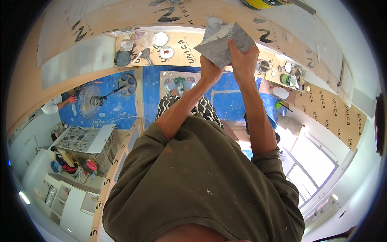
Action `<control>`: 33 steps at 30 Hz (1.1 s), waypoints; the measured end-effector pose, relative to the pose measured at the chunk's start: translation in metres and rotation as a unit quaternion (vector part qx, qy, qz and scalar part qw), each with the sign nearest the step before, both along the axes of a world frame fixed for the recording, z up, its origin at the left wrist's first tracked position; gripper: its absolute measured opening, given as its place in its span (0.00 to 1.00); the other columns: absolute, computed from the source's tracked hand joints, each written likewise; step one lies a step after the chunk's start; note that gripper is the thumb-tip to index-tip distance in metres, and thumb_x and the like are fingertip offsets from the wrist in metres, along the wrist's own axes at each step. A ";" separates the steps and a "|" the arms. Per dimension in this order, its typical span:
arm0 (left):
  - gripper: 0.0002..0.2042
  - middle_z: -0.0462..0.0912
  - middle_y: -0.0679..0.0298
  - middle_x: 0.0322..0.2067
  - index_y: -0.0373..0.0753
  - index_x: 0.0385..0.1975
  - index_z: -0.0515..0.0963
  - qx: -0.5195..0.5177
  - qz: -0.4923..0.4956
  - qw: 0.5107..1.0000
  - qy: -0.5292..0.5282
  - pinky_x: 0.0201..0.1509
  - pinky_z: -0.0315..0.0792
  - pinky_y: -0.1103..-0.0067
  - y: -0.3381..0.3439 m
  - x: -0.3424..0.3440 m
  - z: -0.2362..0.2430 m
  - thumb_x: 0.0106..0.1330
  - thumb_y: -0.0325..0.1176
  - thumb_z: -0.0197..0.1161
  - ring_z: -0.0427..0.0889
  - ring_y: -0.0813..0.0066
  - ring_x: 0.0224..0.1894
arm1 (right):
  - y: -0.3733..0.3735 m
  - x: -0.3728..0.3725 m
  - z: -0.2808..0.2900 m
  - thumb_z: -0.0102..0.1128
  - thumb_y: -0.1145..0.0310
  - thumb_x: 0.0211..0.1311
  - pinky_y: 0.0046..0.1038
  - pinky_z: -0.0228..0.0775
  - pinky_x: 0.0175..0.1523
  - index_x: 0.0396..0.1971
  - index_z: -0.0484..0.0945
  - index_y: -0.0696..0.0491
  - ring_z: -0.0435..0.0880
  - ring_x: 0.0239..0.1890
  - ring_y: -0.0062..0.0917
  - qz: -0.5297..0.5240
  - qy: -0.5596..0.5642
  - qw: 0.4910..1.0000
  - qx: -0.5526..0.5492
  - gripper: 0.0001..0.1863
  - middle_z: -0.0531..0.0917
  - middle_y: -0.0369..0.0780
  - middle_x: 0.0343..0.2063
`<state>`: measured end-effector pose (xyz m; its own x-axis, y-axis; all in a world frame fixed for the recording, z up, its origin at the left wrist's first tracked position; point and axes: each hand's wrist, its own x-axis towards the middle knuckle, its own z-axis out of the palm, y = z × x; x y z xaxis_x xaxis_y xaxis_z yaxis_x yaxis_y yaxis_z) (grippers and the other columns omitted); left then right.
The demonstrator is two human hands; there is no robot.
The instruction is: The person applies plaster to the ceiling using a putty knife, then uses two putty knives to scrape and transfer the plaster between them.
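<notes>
Up in front of me, both my hands grip a grey, dusty, flat square piece (pixel 213 44) with a pale ridge across its upper part; whether it is folded paper or a blade is unclear. My left hand (pixel 211 71) holds its lower edge, fingers mostly hidden behind it. My right hand (pixel 244 60) grips the right side, thumb lying on the grey face. Below, my sandalled feet (pixel 179 85) stand on a pale board (pixel 164 76).
A paper-covered ledge (pixel 185 44) ahead carries several tins (pixel 167 52) and tools. Blue sheeting (pixel 229 80) covers the floor, with a large fan (pixel 89 101) at left. Another person's red-gloved hand (pixel 72 99) shows beside it. A window (pixel 310 165) is lower right.
</notes>
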<state>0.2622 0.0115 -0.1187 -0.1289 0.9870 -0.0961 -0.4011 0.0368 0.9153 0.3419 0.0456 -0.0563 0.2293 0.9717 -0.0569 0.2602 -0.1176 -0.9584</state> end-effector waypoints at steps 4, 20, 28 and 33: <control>0.14 0.82 0.59 0.40 0.28 0.44 0.74 -0.040 0.002 0.997 -0.066 0.36 0.77 0.81 0.000 -0.002 0.010 0.58 0.20 0.65 0.81 0.77 0.37 | 0.013 -0.013 0.006 0.62 0.72 0.57 0.26 0.73 0.35 0.39 0.77 0.65 0.80 0.31 0.20 0.001 -0.071 0.997 0.019 0.14 0.82 0.41 0.32; 0.12 0.82 0.54 0.35 0.24 0.42 0.73 -0.049 -0.015 0.993 -0.106 0.29 0.82 0.77 0.006 -0.008 0.020 0.60 0.20 0.62 0.84 0.71 0.32 | 0.022 -0.017 0.010 0.63 0.71 0.57 0.27 0.75 0.40 0.43 0.75 0.66 0.81 0.36 0.25 0.012 -0.020 1.000 0.016 0.17 0.82 0.45 0.37; 0.12 0.82 0.53 0.35 0.23 0.43 0.73 -0.048 -0.015 0.992 -0.117 0.29 0.82 0.77 0.009 -0.013 0.022 0.60 0.18 0.61 0.85 0.71 0.32 | 0.016 -0.024 0.025 0.62 0.73 0.56 0.28 0.72 0.45 0.44 0.75 0.65 0.81 0.37 0.26 0.019 0.011 0.999 -0.032 0.17 0.82 0.44 0.38; 0.10 0.83 0.53 0.31 0.21 0.37 0.76 -0.098 -0.037 0.989 -0.102 0.31 0.85 0.73 0.013 -0.018 0.021 0.59 0.21 0.65 0.86 0.68 0.30 | 0.035 -0.031 0.020 0.60 0.75 0.55 0.30 0.71 0.48 0.43 0.75 0.65 0.80 0.39 0.27 0.029 -0.011 0.999 0.010 0.15 0.82 0.44 0.38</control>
<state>0.2437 0.0241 -0.0981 -0.0162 0.9525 -0.3040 -0.5656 0.2420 0.7884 0.3107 0.0803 -0.0366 0.1739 0.9842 -0.0328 0.2877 -0.0827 -0.9541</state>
